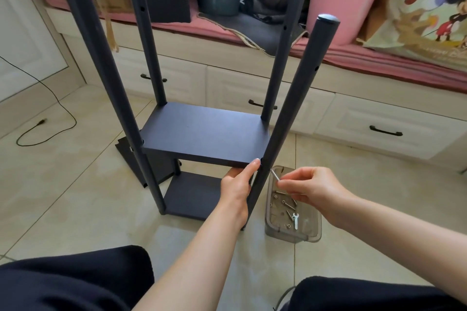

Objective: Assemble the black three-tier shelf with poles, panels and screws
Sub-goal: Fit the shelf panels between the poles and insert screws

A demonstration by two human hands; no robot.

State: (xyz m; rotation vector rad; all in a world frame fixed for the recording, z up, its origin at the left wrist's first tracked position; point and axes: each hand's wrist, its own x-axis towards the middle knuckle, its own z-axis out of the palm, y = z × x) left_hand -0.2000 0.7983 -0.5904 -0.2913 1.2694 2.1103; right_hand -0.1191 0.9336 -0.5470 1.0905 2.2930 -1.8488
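While the left hand [236,185] gripped the middle panel [206,135], the shelf stood half-built.
The right hand [309,188] pinched a long screw [274,174] over the near-right parts tray [307,231].

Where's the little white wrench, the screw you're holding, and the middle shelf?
White wrench [295,220], head view, its handle.
Screw [274,174], head view, its shaft.
Middle panel [202,134], head view, its top face.
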